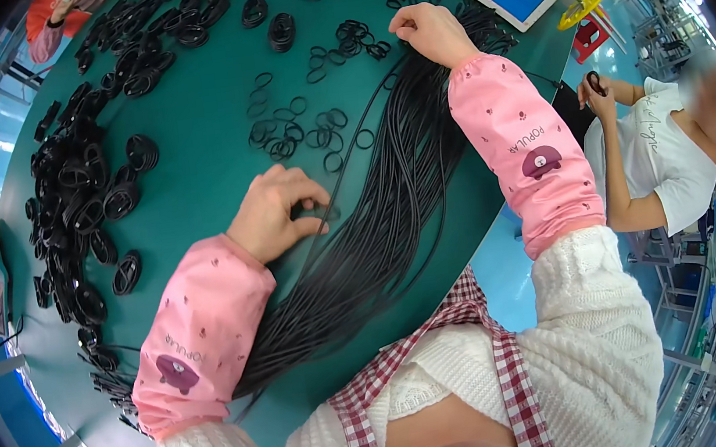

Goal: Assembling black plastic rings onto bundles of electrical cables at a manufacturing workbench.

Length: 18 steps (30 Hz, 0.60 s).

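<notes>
Black cable bunch [396,166] slantwise on green table [210,90], right hand [435,35] to left sleeve [208,302]; left hand [271,214] beside bunch, thumb and fingers narrowly parted; right fingers curled, grip hidden, cannot tell; coiled cables [281,33] beyond

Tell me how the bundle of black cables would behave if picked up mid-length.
The bundle of black cables would probably sag at both ends, since its strands curve loosely across the green table. It may fan out, as I see no tie around its middle. It's likely heavy, given how many strands lie together.
</notes>
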Motion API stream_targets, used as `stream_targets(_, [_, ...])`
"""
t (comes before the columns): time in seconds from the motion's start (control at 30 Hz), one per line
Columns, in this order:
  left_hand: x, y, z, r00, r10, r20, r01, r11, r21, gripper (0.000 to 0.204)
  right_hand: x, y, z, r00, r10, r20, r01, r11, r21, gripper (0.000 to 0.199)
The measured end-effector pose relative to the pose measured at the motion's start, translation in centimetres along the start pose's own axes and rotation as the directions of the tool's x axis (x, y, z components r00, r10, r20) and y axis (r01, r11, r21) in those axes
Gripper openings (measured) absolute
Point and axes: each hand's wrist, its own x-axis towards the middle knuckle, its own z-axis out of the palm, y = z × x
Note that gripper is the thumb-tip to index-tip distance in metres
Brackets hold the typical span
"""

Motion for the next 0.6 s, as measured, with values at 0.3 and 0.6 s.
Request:
stream_targets(0.3, [1.4, -0.1, -3.0, 0.952, -0.105, -0.288, 0.122, 0.992, 0.042, 0.014, 1.5, 3.3, 0.2, 0.985, 0.099, 0.144, -0.069, 0.977, -0.202, 0.012])
stream_targets(0.6, [4.5, -1.4, -2.7, 0.943, -0.074, -0.325, 0.139, 0.973, 0.184, 0.021, -1.4, -4.4, -1.4, 0.950, -0.154, 0.271, -0.103, 0.665, 0.739, 0.016])
